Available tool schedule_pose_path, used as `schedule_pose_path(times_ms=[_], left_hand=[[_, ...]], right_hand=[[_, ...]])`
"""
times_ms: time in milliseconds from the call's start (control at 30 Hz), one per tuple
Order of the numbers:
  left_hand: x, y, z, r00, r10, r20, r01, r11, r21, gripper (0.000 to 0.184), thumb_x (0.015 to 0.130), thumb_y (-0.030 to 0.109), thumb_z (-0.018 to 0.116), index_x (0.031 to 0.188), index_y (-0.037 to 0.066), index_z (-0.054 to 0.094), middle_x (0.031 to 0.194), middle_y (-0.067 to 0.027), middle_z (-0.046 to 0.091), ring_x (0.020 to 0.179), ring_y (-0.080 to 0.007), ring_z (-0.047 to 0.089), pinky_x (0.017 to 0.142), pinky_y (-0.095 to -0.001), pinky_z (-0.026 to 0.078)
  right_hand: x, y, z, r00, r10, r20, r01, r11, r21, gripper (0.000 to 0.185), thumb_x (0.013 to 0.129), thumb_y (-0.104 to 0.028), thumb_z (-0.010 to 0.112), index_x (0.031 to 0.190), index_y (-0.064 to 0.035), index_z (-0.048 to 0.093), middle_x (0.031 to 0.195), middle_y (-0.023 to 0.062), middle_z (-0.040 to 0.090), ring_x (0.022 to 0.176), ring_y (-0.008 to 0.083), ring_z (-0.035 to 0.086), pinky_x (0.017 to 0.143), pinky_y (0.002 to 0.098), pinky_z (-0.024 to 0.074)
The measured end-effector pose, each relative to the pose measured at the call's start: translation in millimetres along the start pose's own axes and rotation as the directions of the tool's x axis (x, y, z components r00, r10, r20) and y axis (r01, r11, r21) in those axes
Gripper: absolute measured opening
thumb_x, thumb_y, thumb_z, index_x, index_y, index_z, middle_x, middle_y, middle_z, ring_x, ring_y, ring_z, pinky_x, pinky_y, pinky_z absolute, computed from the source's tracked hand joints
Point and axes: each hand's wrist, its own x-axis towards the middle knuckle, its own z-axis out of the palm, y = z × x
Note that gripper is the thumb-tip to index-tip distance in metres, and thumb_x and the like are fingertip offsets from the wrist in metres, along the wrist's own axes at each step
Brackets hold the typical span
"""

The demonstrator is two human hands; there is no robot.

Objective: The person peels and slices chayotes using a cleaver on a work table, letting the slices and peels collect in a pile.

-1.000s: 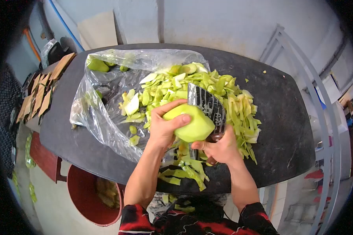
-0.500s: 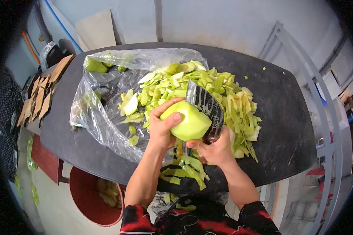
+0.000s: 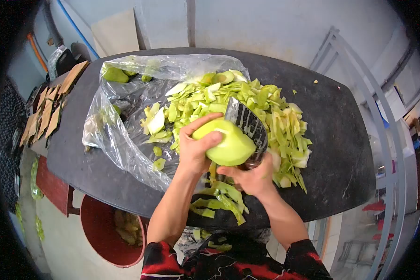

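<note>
My left hand (image 3: 198, 144) is wrapped around a large, smooth, pale green fruit (image 3: 231, 144), which looks like a peeled green mango. Against the fruit's far right side lies a broad dark knife (image 3: 247, 123) with pale streaks on its blade. Its handle end is in my right hand (image 3: 252, 175), whose thumb reaches under the fruit. Behind and to the right spreads a heap of green slices and peel strips (image 3: 284, 133). Several long peels (image 3: 226, 198) lie at the table's near edge, below my hands.
A clear plastic bag (image 3: 126, 149) lies spread on the black table (image 3: 336, 154), with whole green fruits (image 3: 115, 74) in its far left corner. Below the table's left side stands a red bin (image 3: 95, 233) with scraps inside. A grey metal railing (image 3: 375, 102) runs along the right.
The fruit and knife have shifted slightly to the right, and the fruit is tilted a little differently. Both hands keep their holds. The whole view has shifted slightly.
</note>
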Motion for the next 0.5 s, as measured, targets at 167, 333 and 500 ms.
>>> schedule_pose_path(times_ms=[167,333,500], left_hand=[[-4.1,2.6,0.6,1.0,0.005,-0.016,-0.004,0.998,0.063,0.056,0.071,0.011,0.085,0.117,-0.009,0.062,0.099,-0.0138,0.07,0.083,-0.019,0.068,0.078,-0.0329,0.058],[-4.8,-1.2,6.7,1.0,0.022,0.019,-0.021,0.998,-0.052,0.055,0.075,0.016,0.082,0.119,-0.008,0.061,0.1,-0.0136,0.069,0.084,-0.0189,0.068,0.078,-0.032,0.057],[-3.8,7.6,8.2,0.997,-0.071,0.011,0.071,0.996,-0.058,0.064,0.071,0.016,0.085,0.124,-0.007,0.059,0.107,-0.0127,0.067,0.095,-0.0196,0.066,0.086,-0.0327,0.055]], right_hand=[[6.5,-24.2,-16.4,0.994,-0.005,0.11,0.03,0.973,-0.228,0.053,0.068,-0.023,0.091,0.108,0.0002,0.066,0.089,0.0056,0.072,0.082,0.0128,0.068,0.074,0.0281,0.0547],[-1.0,-10.3,-8.0,0.998,-0.055,0.021,0.057,0.993,-0.1,0.052,0.067,-0.041,0.089,0.094,-0.0017,0.068,0.076,0.0049,0.07,0.067,0.0127,0.067,0.063,0.0313,0.0538],[4.0,-6.3,-18.0,0.989,0.075,0.13,-0.098,0.979,0.177,0.047,0.076,-0.027,0.086,0.103,0.0017,0.06,0.069,0.0036,0.064,0.049,0.0083,0.056,0.042,0.0239,0.0428]])
